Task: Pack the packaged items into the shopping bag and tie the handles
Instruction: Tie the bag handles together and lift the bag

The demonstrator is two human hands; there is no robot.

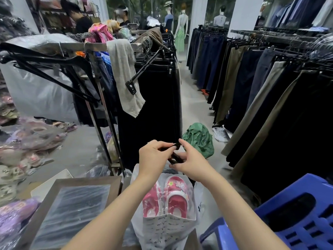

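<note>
Head view: my left hand [155,156] and right hand [192,164] meet just above the open mouth of the white shopping bag [162,230]. Both pinch its black handles [175,158]. My left fingers are curled round one strip. My right thumb and forefinger nip the end of a strip that sticks up between the hands. The handles cross in the small gap between my hands; whether a knot is formed I cannot tell.

In the bag, a pair of pink shoes [170,197] in clear plastic stands upright against its near wall. The bag stands just beside the right edge of the brown-framed table [59,212]; what it rests on I cannot tell. A blue stool [297,213] is near on its right, and a green bag [198,139] lies on the floor beyond my hands.
</note>
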